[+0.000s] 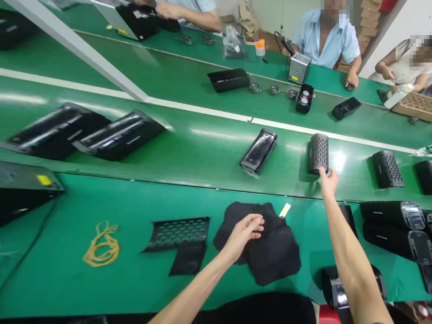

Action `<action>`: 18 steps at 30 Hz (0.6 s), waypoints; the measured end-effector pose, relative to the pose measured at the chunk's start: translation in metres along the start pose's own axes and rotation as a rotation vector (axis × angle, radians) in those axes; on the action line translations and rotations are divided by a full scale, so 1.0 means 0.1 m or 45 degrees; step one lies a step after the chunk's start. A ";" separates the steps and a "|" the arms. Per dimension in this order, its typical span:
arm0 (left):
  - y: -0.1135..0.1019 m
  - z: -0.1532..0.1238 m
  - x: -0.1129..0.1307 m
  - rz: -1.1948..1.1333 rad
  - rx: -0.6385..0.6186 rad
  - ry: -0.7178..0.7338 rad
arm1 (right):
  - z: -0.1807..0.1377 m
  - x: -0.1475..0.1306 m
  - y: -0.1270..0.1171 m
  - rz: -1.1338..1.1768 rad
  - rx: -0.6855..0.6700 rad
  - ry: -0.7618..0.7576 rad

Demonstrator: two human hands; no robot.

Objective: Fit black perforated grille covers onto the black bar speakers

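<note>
Ideally, the perforated black case (319, 154) toward the near edge of the green belt (202, 162) is gripped across both sides, the right hand (329, 182) being held parted at its near end, contact unclear, the left hand (245, 230) loosely curled, empty, above black sheets (275, 258).

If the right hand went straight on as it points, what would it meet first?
Probably the perforated black casing: the right hand overlaps its near end in view, though depth leaves contact unclear.
</note>
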State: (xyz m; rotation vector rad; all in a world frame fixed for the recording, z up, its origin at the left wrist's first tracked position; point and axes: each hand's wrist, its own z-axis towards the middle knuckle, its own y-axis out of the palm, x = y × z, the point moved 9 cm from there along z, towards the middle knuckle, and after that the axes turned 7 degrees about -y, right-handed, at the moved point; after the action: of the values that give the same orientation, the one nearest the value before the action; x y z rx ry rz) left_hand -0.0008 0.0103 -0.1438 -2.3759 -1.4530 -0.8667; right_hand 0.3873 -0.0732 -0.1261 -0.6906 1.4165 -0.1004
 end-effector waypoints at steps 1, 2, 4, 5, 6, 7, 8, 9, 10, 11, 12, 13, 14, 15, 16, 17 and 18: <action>0.01 -0.02 -0.02 0.000 -0.011 -0.006 | -0.21 0.03 -0.09 -0.025 -0.011 -0.005; 0.00 -0.03 -0.05 -0.005 -0.012 -0.013 | -0.44 0.08 -0.19 -0.046 -0.033 -0.003; -0.07 -0.07 -0.14 -0.027 0.006 -0.020 | -0.91 0.23 -0.49 -0.095 -0.081 0.033; -0.11 -0.09 -0.18 -0.043 0.017 -0.023 | -1.11 0.33 -0.70 -0.136 -0.081 0.066; -0.15 -0.12 -0.23 -0.059 0.024 -0.026 | -1.26 0.44 -0.95 -0.193 -0.060 0.103; -0.17 -0.13 -0.28 -0.073 0.027 -0.028 | -1.36 0.55 -1.20 -0.264 -0.031 0.144; -0.19 -0.15 -0.32 -0.085 0.028 -0.031 | -1.41 0.67 -1.45 -0.348 0.010 0.191; -0.20 -0.16 -0.36 -0.095 0.026 -0.033 | -1.40 0.79 -1.67 -0.441 0.043 0.237; -0.19 -0.17 -0.38 -0.103 0.024 -0.035 | -1.35 0.91 -1.86 -0.526 0.063 0.281; -0.16 -0.18 -0.39 -0.106 0.018 -0.034 | -1.28 1.02 -1.98 -0.586 0.049 0.318; -0.12 -0.18 -0.39 -0.107 0.002 -0.031 | -1.20 1.12 -2.07 -0.632 0.022 0.353; -0.07 -0.18 -0.39 -0.108 -0.022 -0.025 | -1.12 1.21 -2.12 -0.668 -0.013 0.383; -0.01 -0.18 -0.37 -0.109 -0.055 -0.019 | -1.06 1.28 -2.14 -0.693 -0.053 0.405; 0.05 -0.17 -0.35 -0.110 -0.089 -0.010 | -1.01 1.33 -2.16 -0.712 -0.093 0.415; 0.11 -0.17 -0.32 -0.109 -0.117 0.005 | -0.98 1.35 -2.16 -0.723 -0.134 0.410; 0.15 -0.17 -0.28 -0.108 -0.137 0.028 | -0.96 1.35 -2.14 -0.724 -0.178 0.391; 0.18 -0.17 -0.23 -0.106 -0.145 0.053 | -0.95 1.34 -2.11 -0.717 -0.228 0.359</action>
State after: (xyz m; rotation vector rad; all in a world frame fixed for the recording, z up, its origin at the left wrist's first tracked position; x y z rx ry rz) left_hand 0.0004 -0.0234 -0.1420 -2.3765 -1.5342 -1.0399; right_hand 0.3939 -0.3400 -0.1375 -1.2505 1.4713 -0.5339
